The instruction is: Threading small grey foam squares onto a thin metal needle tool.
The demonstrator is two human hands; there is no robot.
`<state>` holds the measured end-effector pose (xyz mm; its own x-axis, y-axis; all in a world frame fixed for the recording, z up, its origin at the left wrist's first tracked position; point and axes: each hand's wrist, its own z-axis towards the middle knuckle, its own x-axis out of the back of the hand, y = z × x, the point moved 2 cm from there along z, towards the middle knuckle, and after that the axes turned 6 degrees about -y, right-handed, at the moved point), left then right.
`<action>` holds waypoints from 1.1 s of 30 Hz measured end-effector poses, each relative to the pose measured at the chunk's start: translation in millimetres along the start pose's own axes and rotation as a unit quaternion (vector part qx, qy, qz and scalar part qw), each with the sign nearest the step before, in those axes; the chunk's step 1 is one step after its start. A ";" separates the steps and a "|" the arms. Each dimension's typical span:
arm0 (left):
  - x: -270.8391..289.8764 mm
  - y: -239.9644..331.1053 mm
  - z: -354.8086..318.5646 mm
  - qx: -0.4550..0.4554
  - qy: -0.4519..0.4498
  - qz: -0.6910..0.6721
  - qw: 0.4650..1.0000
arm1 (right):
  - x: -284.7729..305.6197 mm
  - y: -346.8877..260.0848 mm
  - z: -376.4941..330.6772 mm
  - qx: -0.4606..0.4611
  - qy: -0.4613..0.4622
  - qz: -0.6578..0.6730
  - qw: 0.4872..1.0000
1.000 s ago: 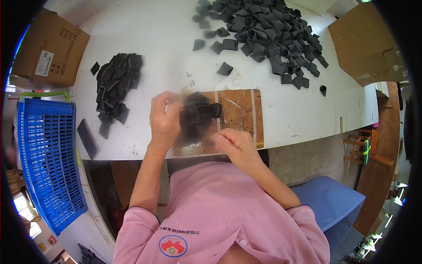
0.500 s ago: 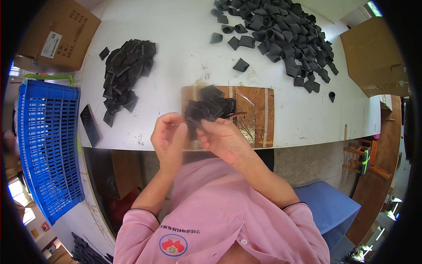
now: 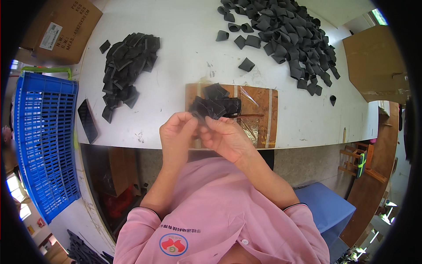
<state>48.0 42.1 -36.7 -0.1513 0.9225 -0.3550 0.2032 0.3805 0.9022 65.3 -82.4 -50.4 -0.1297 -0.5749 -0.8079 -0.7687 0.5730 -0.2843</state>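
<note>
Close together over the near edge of a brown board (image 3: 267, 110), my left hand (image 3: 178, 136) and my right hand (image 3: 226, 137) pinch one small dark fabric piece (image 3: 200, 118) between them. Fingers and thumbs hide most of that piece. Just beyond the fingertips, a little heap of black fabric pieces (image 3: 216, 100) rests on the board. Farther left on the white table lies a larger heap of flat black pieces (image 3: 127, 59). At the far right is a big pile of black pieces (image 3: 288, 37), many of them curled into open loops.
A dark phone-like slab (image 3: 88, 121) lies at the table's left edge, beside a blue plastic crate (image 3: 46, 141). Cardboard boxes stand at the far left (image 3: 66, 33) and far right (image 3: 373, 61). A blue stool (image 3: 325, 207) is at my right, below the white table (image 3: 171, 57).
My left hand has moved right and closed in on the fabric piece beside my right hand's fingers. The whole view has shifted slightly.
</note>
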 end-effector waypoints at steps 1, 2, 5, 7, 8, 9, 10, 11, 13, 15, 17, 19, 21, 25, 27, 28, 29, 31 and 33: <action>0.5 0.5 1.1 -0.001 0.007 -0.008 1.000 | -1.1 0.1 1.1 -0.012 -0.002 0.016 1.000; 2.8 -1.4 2.5 -0.003 0.008 -0.008 1.000 | -2.1 -0.5 1.4 -0.013 -0.003 0.014 1.000; 12.2 -1.9 4.8 -0.061 0.041 0.104 0.992 | -5.6 -7.2 -7.2 -0.067 0.114 -0.236 0.963; 15.6 3.8 3.8 -0.128 0.049 0.215 0.967 | -1.0 -4.6 -12.6 0.062 0.135 -0.458 0.876; 17.5 5.8 3.1 -0.127 0.049 0.216 0.967 | -5.5 -5.0 -18.0 0.187 0.147 -0.646 0.726; 18.1 9.3 2.1 -0.138 0.032 0.242 0.960 | -11.7 -3.8 -23.7 0.293 0.122 -0.619 0.718; 17.4 11.8 0.6 -0.148 0.014 0.268 0.952 | -19.1 -3.8 -23.5 0.292 0.123 -0.619 0.718; 15.1 15.0 -1.4 -0.147 0.012 0.268 0.952 | -28.0 -5.0 -23.2 0.346 0.093 -0.597 0.717; 5.0 21.4 -5.6 -0.167 -0.064 0.309 0.934 | -28.3 -5.4 -17.7 0.431 0.023 -0.576 0.695; -0.6 22.9 -9.2 -0.200 -0.055 0.350 0.913 | -26.6 -8.4 -20.4 0.455 0.036 -0.603 0.654; -7.7 22.1 -12.8 -0.287 -0.019 0.423 0.859 | -30.8 -11.0 -24.4 0.496 0.053 -0.654 0.569; -14.3 11.8 -15.9 -0.299 0.029 0.413 0.860 | -32.5 -10.5 -26.6 0.521 0.078 -0.672 0.521; -15.9 2.4 -21.9 -0.251 0.106 0.352 0.896 | -32.8 -10.3 -30.5 0.544 0.104 -0.687 0.471; -33.8 17.9 -14.6 0.032 0.051 -0.108 0.992 | -22.8 -7.9 -39.3 0.518 0.146 -0.680 0.498; -32.8 16.9 -19.0 0.086 -0.024 -0.232 0.969 | -22.3 -11.0 -48.9 0.444 0.151 -0.589 0.658; -33.4 16.3 -21.2 0.140 -0.095 -0.350 0.921 | -24.3 -14.2 -54.3 0.447 0.153 -0.588 0.656; -33.9 17.2 -21.1 0.140 -0.176 -0.400 0.889 | -21.9 -16.1 -55.9 0.380 0.108 -0.464 0.792; -37.8 18.8 -22.2 0.108 -0.147 -0.238 0.954 | -7.1 -15.3 -57.8 0.206 0.030 -0.226 0.952; -43.0 13.8 -23.5 0.068 -0.113 -0.069 0.989 | -2.3 -10.0 -61.0 0.161 -0.027 -0.095 0.982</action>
<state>34.5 6.2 -3.2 0.0299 0.8465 -0.5315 0.3254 0.4945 0.8059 35.1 -122.5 -14.2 0.0359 -0.6625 -0.7482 -0.5373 0.6185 -0.5734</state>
